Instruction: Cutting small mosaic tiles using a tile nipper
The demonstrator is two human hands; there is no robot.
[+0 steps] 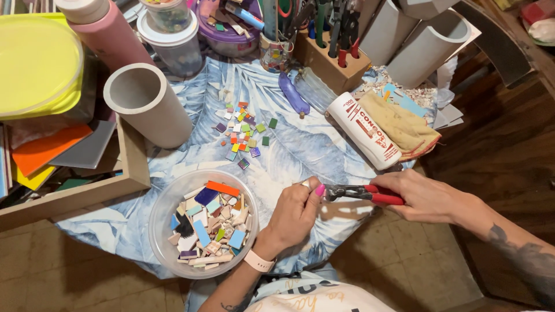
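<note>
Cluttered counter (300, 147): left hand (295, 214) pinching a small tile piece, right hand (425, 196) squeezing red-handled metal nippers (361, 192); shards could fly or nick fingertips.

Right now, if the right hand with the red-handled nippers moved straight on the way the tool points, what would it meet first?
The right hand aims the nippers leftwards, so they would first meet the left hand, whose fingertips already sit at the jaws. Beyond it lies the clear bowl of tile pieces, though depth is unclear.

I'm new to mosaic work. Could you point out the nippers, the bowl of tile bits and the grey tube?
nippers (370, 194), head view, on the red handles
bowl (159, 216), head view, on its clear left rim
grey tube (159, 118), head view, on its side wall
</note>
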